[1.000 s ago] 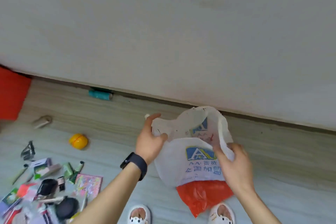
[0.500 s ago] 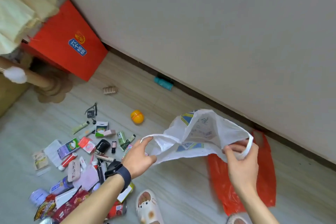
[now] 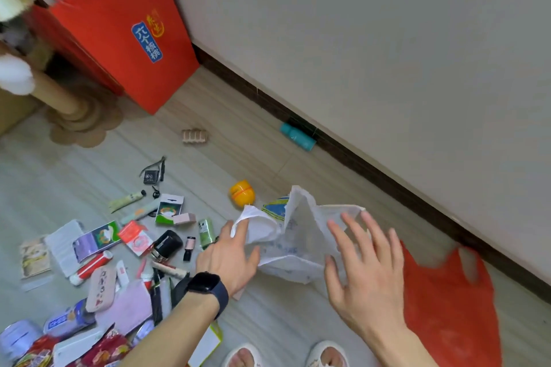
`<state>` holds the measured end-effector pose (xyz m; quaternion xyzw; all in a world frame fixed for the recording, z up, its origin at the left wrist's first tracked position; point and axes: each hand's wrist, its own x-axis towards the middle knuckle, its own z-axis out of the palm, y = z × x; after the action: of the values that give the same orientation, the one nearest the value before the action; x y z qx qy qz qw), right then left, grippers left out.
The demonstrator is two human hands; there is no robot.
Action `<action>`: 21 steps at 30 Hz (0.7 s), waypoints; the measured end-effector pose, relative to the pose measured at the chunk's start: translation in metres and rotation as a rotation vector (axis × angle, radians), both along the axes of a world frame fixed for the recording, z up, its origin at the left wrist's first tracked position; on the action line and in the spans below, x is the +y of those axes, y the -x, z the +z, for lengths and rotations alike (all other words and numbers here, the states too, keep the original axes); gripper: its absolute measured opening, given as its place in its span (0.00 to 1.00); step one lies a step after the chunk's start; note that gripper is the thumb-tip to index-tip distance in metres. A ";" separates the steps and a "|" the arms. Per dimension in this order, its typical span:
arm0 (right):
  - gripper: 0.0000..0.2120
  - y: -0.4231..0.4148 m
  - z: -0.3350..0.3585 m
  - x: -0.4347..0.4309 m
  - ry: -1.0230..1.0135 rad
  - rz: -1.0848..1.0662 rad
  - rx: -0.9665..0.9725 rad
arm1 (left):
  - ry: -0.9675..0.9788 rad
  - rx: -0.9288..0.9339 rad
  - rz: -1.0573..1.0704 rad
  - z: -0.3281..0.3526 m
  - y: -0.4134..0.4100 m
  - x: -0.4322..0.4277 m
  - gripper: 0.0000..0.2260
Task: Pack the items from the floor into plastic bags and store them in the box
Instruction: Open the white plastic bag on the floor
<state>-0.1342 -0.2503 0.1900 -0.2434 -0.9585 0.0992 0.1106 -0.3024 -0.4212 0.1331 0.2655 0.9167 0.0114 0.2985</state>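
Note:
A crumpled white plastic bag (image 3: 293,244) with blue print lies low over the floor in front of me. My left hand (image 3: 229,256), with a dark watch on its wrist, pinches the bag's left handle. Just above the bag's right side, my right hand (image 3: 365,274) hovers with fingers spread and holds nothing. A red plastic bag (image 3: 447,307) lies flat on the floor to the right. Several small items (image 3: 134,247), such as packets, tubes and bottles, are scattered on the floor to the left. A yellow ball (image 3: 242,192) sits just beyond the white bag.
A tall red paper carrier (image 3: 119,36) stands against the wall at top left, beside a cardboard post (image 3: 56,95). A teal tube (image 3: 298,135) lies at the skirting board and a small wooden piece (image 3: 194,136) on the floor. My white slippers (image 3: 244,354) show at the bottom edge.
My right hand has let go of the white bag's right handle and opened. The bag has dropped lower and collapsed. The view has tilted further down and left.

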 end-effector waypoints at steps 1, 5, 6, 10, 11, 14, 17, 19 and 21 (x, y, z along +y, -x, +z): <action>0.23 0.011 -0.015 -0.005 0.033 0.110 -0.019 | -0.003 0.011 -0.002 -0.010 0.003 0.002 0.26; 0.19 0.052 -0.075 -0.003 0.061 0.281 -0.291 | 0.012 0.060 -0.012 -0.057 0.013 0.010 0.27; 0.20 0.061 -0.091 0.001 0.059 0.285 -0.432 | 0.007 0.078 -0.021 -0.071 0.017 0.011 0.29; 0.22 0.081 -0.152 0.021 0.173 0.273 -0.985 | -0.146 0.054 0.209 -0.128 0.035 0.012 0.37; 0.22 0.080 -0.166 0.024 0.234 0.263 -1.104 | -0.196 0.036 0.315 -0.142 0.041 0.012 0.42; 0.19 0.071 -0.203 0.024 0.453 0.303 -1.297 | -0.134 0.095 0.301 -0.172 0.054 0.005 0.43; 0.23 0.048 -0.232 0.028 0.349 0.257 -1.115 | 0.125 0.085 0.063 -0.188 0.058 -0.010 0.28; 0.20 0.037 -0.245 0.026 0.133 0.270 -0.968 | 0.217 0.102 -0.051 -0.193 0.057 -0.016 0.20; 0.20 0.029 -0.248 0.020 -0.009 0.381 -0.880 | 0.241 0.217 -0.184 -0.190 0.050 -0.016 0.21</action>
<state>-0.1631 -0.2299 -0.0577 -0.0816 -0.9423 0.0014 -0.3247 -0.3529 -0.4367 -0.0566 0.3104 0.9100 -0.1544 0.2273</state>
